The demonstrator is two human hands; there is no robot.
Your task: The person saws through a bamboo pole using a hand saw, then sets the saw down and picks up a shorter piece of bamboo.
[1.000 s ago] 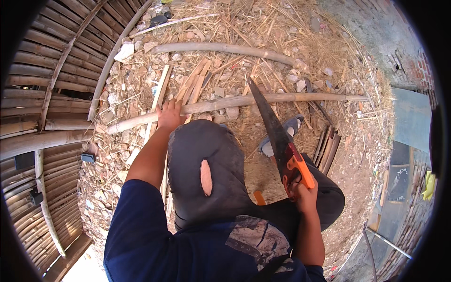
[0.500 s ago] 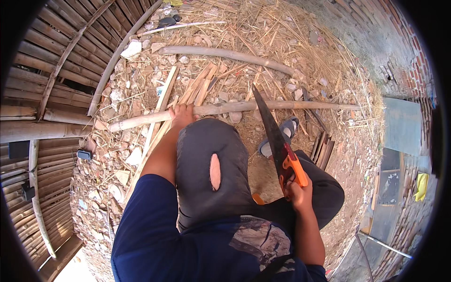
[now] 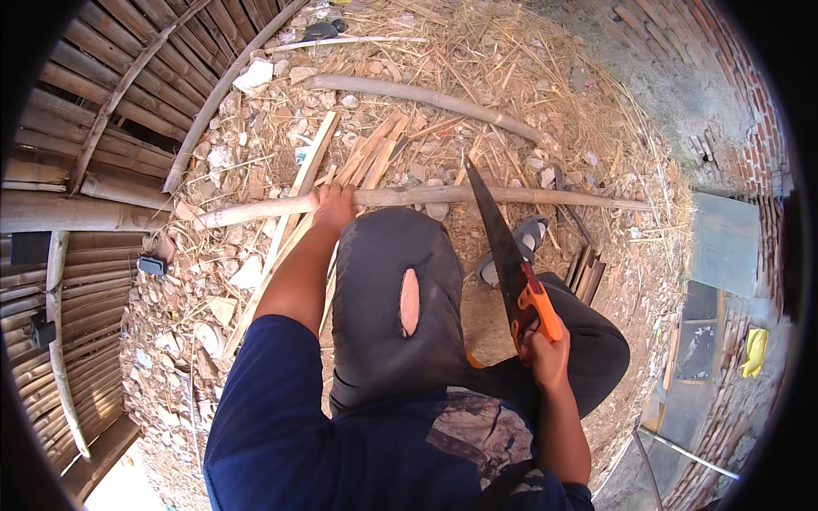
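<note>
Head view, shirt print: navy T-shirt (image 3: 281,409) at the lower centre carries a pale printed panel (image 3: 486,430); its details are too small to read.
Handsaw: orange-handled saw (image 3: 498,226), right of centre, blade slanting to the upper left and crossing over the pole; contact cannot be told.
Right hand (image 3: 543,347): clenched around the saw's handle, below the blade.
Bamboo pole (image 3: 426,195): lies across the frame above centre, just beyond the dark-trousered knee (image 3: 392,255).
Left hand (image 3: 334,207): grasping the pole left of the blade, fingers over its far edge.
</note>
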